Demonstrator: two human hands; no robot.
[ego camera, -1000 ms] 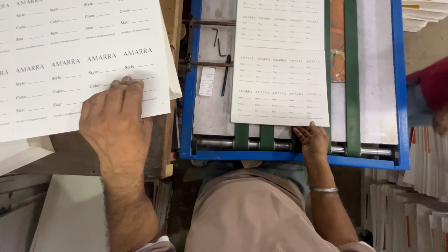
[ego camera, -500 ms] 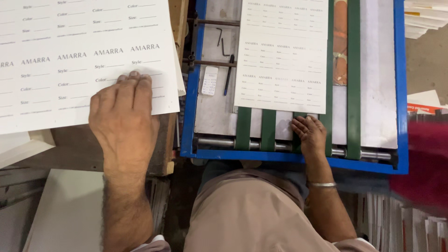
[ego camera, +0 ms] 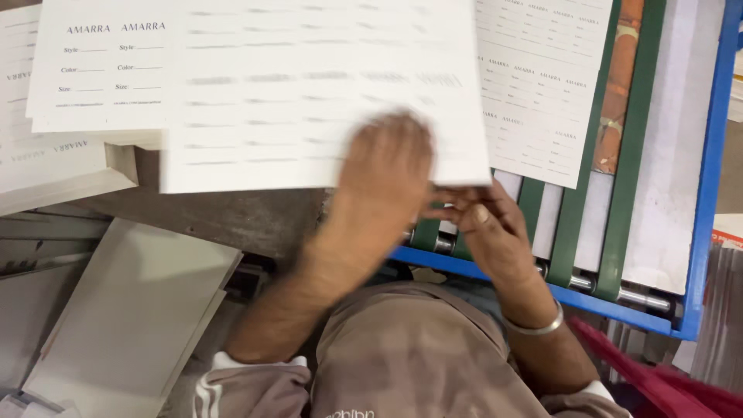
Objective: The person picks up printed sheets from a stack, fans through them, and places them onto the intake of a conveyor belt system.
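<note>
The left hand, blurred, lies palm-down on the lower right part of a large white printed sheet, its fingers spread over the paper near the sheet's bottom edge. The right hand sits just at 3 o'clock of the left one, touching the same sheet at its lower right corner; its fingers are curled narrow around that corner, thumb on top, pinching the paper. Whether the left fingers grip the sheet or only press on it cannot be told. A metal bangle circles the right wrist.

The sheet hangs over a worn grey table and reaches toward a blue-framed machine bed at 3 o'clock. On that bed run three green belts over steel rollers, and a second printed sheet lies on them, partly under the held one. At 9 o'clock a stack of printed sheets rests on the table. At 7 o'clock, lower down, lies one blank grey board. Two hands and two loose printed sheets are in view.
</note>
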